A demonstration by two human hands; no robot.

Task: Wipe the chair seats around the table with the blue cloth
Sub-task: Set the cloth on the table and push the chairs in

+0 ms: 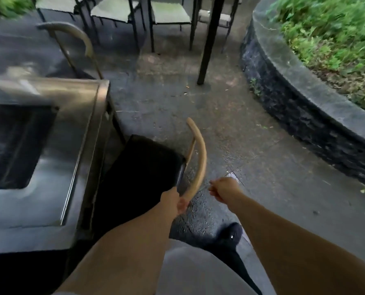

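Observation:
A chair with a black seat [143, 167] and a curved tan wooden backrest [199, 158] stands tucked against the metal table [79, 133]. My left hand [174, 201] grips the lower end of that backrest. My right hand [223, 188] hovers just to the right of the backrest, fingers curled closed with nothing visible in them. No blue cloth shows anywhere in view. A second chair with the same curved backrest [71, 35] stands at the table's far side.
The table has a dark rectangular recess [15, 145] in its top. Several chairs with pale seats [168, 13] and a dark post [209, 39] stand ahead. A curved stone wall [305, 99] with plants behind it borders the paved floor on the right. My shoe [230, 233] is below.

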